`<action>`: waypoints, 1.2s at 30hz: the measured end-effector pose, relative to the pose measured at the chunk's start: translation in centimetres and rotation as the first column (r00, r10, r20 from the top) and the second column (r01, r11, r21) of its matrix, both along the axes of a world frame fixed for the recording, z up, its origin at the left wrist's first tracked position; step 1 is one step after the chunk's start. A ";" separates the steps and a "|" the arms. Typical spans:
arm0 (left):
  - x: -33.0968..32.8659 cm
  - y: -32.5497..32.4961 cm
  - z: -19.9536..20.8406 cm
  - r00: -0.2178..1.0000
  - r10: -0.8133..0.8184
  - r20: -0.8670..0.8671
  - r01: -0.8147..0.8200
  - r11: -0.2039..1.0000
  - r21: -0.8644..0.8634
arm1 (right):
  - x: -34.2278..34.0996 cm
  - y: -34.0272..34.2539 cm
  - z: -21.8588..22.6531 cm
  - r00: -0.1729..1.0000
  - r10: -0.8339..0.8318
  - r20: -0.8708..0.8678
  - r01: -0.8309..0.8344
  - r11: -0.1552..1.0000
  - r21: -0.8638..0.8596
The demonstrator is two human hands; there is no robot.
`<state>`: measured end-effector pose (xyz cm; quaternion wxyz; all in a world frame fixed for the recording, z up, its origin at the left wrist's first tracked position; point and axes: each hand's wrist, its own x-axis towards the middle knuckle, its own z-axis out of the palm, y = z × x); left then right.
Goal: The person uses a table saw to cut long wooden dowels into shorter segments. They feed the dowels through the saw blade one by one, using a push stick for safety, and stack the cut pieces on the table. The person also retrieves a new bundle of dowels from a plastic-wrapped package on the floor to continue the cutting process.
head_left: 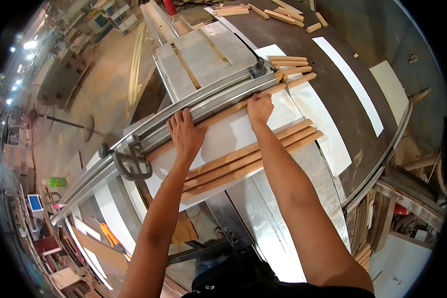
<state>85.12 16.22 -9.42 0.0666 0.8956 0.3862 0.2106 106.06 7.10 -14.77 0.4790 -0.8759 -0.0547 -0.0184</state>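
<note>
A long wooden strip (pixel 222 113) lies along the near side of a metal fence (pixel 208 106) on a saw table. My left hand (pixel 186 135) holds it against the fence, fingers bent over the metal and thumb at the wood. Farther right, my right hand (pixel 259 110) is closed around the same strip, its fingertips partly hidden. Nearer me, several more wooden strips (pixel 223 161) lie side by side on a white sheet (pixel 221 141), passing beneath my right forearm. Short wooden pieces (pixel 289 61) are bunched beyond the fence's right end.
A black clamp handle (pixel 131 164) sticks out at the fence's left end; a black stop block (pixel 258 68) sits near its right end. Beyond is a slotted metal table (pixel 206 57). Loose wood offcuts (pixel 283 16) lie on the dark surface. An orange-handled tool (pixel 109 234) lies at lower left.
</note>
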 end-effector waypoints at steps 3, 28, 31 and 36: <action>0.0 0.0 -0.1 0.998 -0.021 0.055 0.021 1.000 0.007 | 0.3 -0.1 -0.2 1.000 -0.005 -0.006 0.005 1.000 -0.021; -5.5 -2.0 -0.3 0.947 -0.317 -0.048 0.310 0.944 -0.114 | -0.1 -4.3 -0.5 0.942 -0.040 -0.333 0.002 0.994 -0.112; -7.5 -6.2 -0.9 0.846 -0.533 -0.009 0.502 0.803 -0.320 | -0.1 -10.1 0.0 0.973 -0.124 -0.196 0.073 0.966 -0.250; -10.3 -10.7 0.1 0.740 -0.672 0.014 0.639 0.698 -0.323 | -10.9 -19.4 4.5 0.946 -0.263 0.187 0.293 0.943 -0.157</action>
